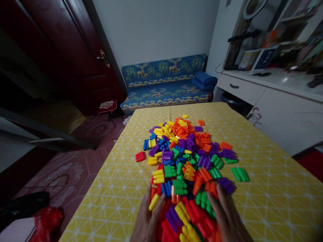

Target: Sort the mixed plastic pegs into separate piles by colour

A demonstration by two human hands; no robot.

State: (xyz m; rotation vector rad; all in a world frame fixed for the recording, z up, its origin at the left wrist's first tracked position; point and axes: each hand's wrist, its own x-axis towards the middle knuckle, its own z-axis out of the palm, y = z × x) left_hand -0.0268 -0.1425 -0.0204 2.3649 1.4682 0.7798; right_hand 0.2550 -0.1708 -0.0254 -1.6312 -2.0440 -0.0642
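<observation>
A long heap of colourful plastic building blocks [180, 187], each shaped like joined tubes, spreads over the yellow patterned tablecloth [121, 195]. At the near left edge of the heap is my left hand [147, 218], its fingers apart and touching the blocks. A yellow block [154, 202] lies between its fingertips, not visibly gripped. Across from it, my right hand [227, 215] rests against the near right side, fingers stretched out beside green blocks [203, 201] and an orange block [211, 189]. Red, yellow and purple blocks lie between my two hands.
Stray blocks lie around the heap, including a green one [240, 174] and a red one [140, 156]. Past the table stands a blue patterned sofa [161, 90]. To the right is a white cabinet [285, 117], to the left a dark red door [75, 60].
</observation>
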